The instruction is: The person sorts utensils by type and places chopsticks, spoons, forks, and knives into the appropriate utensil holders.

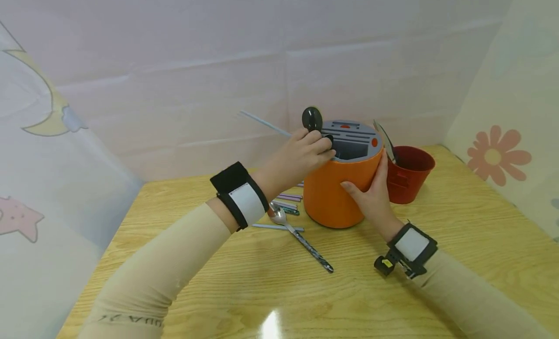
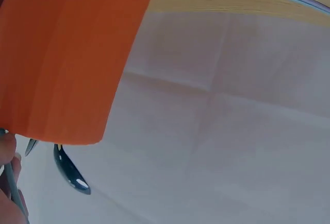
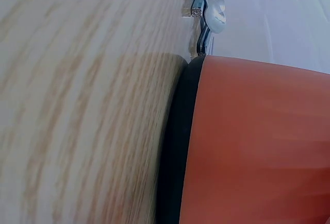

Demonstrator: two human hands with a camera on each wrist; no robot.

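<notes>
Pinching the handle of a dark spoon (image 1: 312,119), the left hand (image 1: 301,154) has its fingers curled together around the shaft, with the bowl standing up just above the grip and the lower end going down toward a slot in the grey lid (image 1: 351,140) of the orange holder (image 1: 338,188). The right hand (image 1: 371,188) lies with straight fingers flat against the holder's side, thumb to the front, steadying it on the wooden surface (image 1: 262,290) rather than clamping it.

Below and behind the left wrist lie a loose spoon (image 1: 301,239) and several thin straws (image 1: 286,203), all flat on the surface. Just beyond the right hand's fingertips stands a red cup (image 1: 408,174), touching or nearly touching the holder, with another utensil leaning in it.

As a judgement, the held spoon looks stiff, light and smooth, so it could slip or twist in a loose pinch; the mid-handle, where the fingers now sit, seems the sound place, leaving the end free to find the slot. The holder looks light and rigid plastic, likely to slide or tip unless braced low on its wall.
</notes>
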